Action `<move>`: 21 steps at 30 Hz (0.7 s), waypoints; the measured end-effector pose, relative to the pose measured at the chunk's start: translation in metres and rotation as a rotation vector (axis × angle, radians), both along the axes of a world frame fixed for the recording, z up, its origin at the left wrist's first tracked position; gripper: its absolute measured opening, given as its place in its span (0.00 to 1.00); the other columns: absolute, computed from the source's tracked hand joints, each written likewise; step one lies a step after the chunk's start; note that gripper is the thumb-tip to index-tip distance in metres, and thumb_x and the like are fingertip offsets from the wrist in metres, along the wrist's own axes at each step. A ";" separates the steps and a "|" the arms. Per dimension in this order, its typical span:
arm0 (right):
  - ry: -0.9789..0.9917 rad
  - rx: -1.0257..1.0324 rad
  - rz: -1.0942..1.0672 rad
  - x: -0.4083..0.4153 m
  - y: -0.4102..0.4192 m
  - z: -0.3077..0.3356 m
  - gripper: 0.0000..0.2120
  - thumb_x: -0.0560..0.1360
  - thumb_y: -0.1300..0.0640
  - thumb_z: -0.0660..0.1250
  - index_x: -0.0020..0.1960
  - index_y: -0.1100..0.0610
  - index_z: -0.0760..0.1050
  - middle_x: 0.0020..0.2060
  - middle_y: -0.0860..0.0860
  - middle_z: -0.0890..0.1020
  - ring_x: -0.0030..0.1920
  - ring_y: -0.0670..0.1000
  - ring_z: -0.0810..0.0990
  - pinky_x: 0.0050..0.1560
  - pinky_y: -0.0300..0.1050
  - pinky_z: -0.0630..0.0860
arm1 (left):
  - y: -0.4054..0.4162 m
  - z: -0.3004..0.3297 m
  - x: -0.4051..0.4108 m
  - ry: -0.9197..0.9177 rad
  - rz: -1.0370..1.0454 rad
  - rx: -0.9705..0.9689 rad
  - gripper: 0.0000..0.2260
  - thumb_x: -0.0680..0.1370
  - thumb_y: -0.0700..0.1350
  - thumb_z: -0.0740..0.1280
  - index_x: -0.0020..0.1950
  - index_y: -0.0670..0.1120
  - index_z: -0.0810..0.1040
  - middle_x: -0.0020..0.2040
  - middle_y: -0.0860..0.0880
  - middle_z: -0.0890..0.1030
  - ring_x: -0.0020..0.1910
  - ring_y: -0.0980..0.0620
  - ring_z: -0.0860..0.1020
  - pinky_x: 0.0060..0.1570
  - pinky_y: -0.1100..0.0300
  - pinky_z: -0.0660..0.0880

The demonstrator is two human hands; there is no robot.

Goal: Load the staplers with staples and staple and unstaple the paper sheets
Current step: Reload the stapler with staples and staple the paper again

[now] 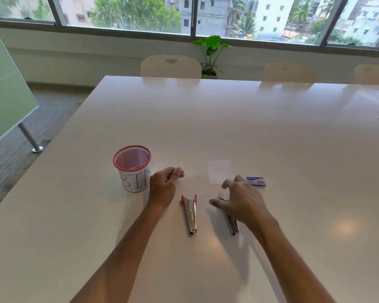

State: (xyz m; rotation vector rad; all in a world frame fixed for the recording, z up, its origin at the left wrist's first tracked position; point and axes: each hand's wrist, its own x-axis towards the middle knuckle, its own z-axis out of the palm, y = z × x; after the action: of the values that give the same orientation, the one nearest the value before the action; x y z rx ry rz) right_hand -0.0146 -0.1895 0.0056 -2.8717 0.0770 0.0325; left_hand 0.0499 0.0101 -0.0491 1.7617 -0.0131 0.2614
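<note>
White and glossy, the long meeting table (239,127) runs from the near edge back to a wall of windows (193,16), with three pale chair backs (171,66) tucked along its far side and one green potted plant (211,55) behind them. Two slim chrome staplers lie on the near part of the table, roughly parallel and apart from each other: the left stapler with pink end pieces (190,214) lies fully exposed, while the right stapler (232,224) is partly hidden under the right hand (241,201), which hovers over its far end with fingers spread and loosely bent, gripping nothing that can be seen; whether it touches the stapler I cannot tell. The left hand (164,184) sits just left of the pink-ended stapler, fingers curled in with the thumb pressed to the fingertips around something small and blurred that I cannot identify. One small white paper sheet (219,172) lies flat beyond the hands, and one small blue staple box (256,181) rests just right of it, near the right fingertips. One pink wire-mesh cup wrapped in white paper lettered "BIN" (132,168) stands upright left of the left hand. Broad bare tabletop stretches beyond the paper and off to the right; the table's left edge runs diagonally, close to the cup.
</note>
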 end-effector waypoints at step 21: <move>-0.237 0.520 0.039 -0.007 -0.010 -0.006 0.07 0.71 0.51 0.73 0.48 0.51 0.83 0.48 0.44 0.78 0.37 0.44 0.78 0.40 0.35 0.71 | -0.039 0.035 -0.023 -0.139 -0.024 0.063 0.09 0.79 0.44 0.64 0.46 0.44 0.83 0.42 0.48 0.85 0.42 0.57 0.82 0.47 0.65 0.78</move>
State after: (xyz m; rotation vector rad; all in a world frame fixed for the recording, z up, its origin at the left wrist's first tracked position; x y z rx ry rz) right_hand -0.0220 -0.1999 -0.0001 -2.3370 -0.0314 -0.2437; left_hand 0.0272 -0.0290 -0.0141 1.8021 -0.1438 0.3693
